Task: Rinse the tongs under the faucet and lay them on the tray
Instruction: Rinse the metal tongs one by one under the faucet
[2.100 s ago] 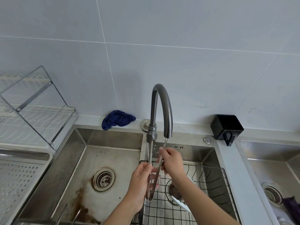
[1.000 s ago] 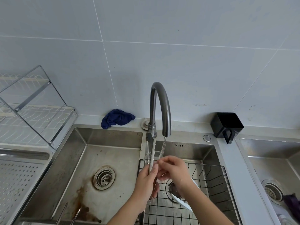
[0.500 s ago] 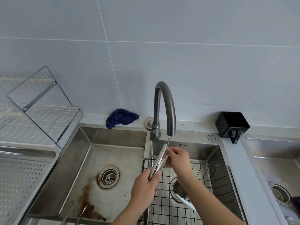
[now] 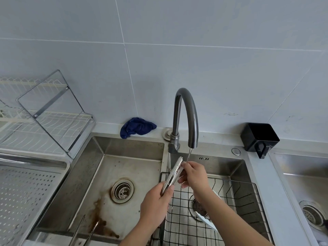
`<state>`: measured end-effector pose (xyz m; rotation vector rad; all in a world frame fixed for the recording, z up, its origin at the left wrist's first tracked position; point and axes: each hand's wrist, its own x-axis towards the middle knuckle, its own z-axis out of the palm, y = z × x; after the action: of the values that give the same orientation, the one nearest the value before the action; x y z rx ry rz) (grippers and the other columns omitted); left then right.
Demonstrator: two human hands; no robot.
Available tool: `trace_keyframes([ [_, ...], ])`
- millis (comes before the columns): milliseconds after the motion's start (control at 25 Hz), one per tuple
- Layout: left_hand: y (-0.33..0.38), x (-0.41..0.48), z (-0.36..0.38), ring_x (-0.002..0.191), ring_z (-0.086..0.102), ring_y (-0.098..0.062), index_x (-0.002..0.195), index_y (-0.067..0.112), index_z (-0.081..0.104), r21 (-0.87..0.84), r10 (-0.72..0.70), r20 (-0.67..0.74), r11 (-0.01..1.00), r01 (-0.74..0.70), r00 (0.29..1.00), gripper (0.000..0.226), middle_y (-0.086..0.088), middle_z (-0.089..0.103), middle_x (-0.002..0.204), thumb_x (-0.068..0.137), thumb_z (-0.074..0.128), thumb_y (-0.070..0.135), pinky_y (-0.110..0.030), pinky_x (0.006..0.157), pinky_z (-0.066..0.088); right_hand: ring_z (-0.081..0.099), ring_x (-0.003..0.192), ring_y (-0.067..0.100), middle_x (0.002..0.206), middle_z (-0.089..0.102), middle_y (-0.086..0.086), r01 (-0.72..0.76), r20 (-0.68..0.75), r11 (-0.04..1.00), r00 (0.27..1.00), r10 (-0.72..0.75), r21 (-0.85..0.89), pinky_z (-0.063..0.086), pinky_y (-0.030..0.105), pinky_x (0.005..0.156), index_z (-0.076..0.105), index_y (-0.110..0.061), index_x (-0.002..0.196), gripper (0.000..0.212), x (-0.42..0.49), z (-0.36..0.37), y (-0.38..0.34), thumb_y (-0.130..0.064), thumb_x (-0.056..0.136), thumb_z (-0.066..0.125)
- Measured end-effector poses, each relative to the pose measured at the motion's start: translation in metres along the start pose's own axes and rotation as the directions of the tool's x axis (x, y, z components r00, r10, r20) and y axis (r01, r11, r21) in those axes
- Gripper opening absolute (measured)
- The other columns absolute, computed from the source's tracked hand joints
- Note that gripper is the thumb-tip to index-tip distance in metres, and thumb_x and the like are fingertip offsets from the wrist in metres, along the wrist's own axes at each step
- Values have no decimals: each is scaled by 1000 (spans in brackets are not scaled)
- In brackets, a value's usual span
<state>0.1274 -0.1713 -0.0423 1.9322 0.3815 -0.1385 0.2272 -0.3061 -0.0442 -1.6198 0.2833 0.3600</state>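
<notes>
Left hand [image 4: 156,201] grips the tongs [image 4: 173,174] by the handle end. Right hand [image 4: 194,174] pinches the toothed tips just under the faucet [image 4: 186,112] spout. Rinsing step, by the look. Next: carry them to the perforated tray [image 4: 26,192], well left of the faucet, and lay them flat.

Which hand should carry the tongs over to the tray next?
Left, probably. The left hand grips the tongs firmly by their lower end, while the right hand only pinches the toothed tips. The tray lies at the far left, on the left hand's side.
</notes>
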Motion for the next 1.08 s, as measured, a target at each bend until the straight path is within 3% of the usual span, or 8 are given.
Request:
trace_keyframes([
  [160, 0, 4, -1, 54, 65, -13, 88, 46, 63, -1, 0, -9, 1000, 0, 1000, 30, 4, 72, 77, 78, 46, 69, -50, 70, 57, 62, 52, 19, 62, 66, 6, 9, 64, 998, 998, -13, 65, 53, 31, 46, 70, -8, 78, 21, -4, 2, 2, -3, 94, 57],
  [360, 2, 4, -2, 56, 67, -14, 87, 44, 62, 43, 4, 2, 999, -4, 1000, 36, 7, 71, 77, 76, 44, 73, -48, 69, 57, 60, 48, 20, 57, 66, 2, 30, -34, 995, 999, -27, 97, 49, 29, 41, 68, -5, 78, 28, 2, -1, -1, -13, 101, 54],
  [520, -1, 3, -5, 53, 64, -12, 88, 33, 67, 18, -29, 2, 999, 29, 1000, 41, 1, 73, 79, 80, 48, 69, -46, 68, 56, 62, 55, 18, 77, 79, 8, 23, 57, 984, 998, -33, 178, 54, 29, 48, 72, -4, 102, 15, -4, -3, 4, -7, 102, 57],
  [640, 1, 0, -5, 52, 61, -15, 90, 23, 70, -87, -66, 46, 994, 69, 997, 33, -6, 72, 78, 95, 56, 53, -41, 56, 51, 58, 48, 19, 88, 79, 19, -14, 15, 957, 1000, 10, 289, 48, 27, 41, 72, -2, 100, 19, -4, -5, 5, -15, 103, 58],
  [720, 3, 2, -4, 49, 58, -19, 94, 15, 70, -252, -131, 77, 956, 147, 988, 32, -7, 71, 76, 99, 57, 44, -30, 42, 41, 54, 48, 16, 93, 78, 15, -91, 113, 872, 993, 41, 481, 44, 25, 41, 72, -5, 109, 17, -7, -3, 5, -14, 101, 59],
  [800, 5, 3, -4, 45, 54, -20, 100, 7, 69, -396, -212, 135, 884, 248, 968, 37, -11, 69, 73, 99, 57, 42, -24, 37, 35, 47, 49, 12, 81, 71, 7, -185, 234, 812, 970, 61, 553, 40, 24, 42, 69, -8, 112, 23, -10, -3, 4, -25, 101, 59],
  [920, 2, 1, -2, 44, 51, -21, 104, 4, 67, -452, -250, 223, 830, 327, 942, 44, -13, 66, 70, 98, 57, 47, -23, 37, 35, 34, 46, 11, 65, 55, 2, -259, 309, 832, 944, 112, 490, 30, 23, 40, 63, -15, 80, 41, -9, -6, -3, -49, 101, 53],
  [1080, 1, 5, 4, 37, 46, -20, 106, -6, 61, -497, -297, 269, 772, 396, 916, 58, -13, 62, 62, 98, 54, 50, -22, 37, 32, 38, 47, 8, 76, 61, 1, -322, 449, 751, 893, 38, 577, 35, 21, 42, 64, -17, 85, 25, -14, -8, -8, -39, 97, 61],
])
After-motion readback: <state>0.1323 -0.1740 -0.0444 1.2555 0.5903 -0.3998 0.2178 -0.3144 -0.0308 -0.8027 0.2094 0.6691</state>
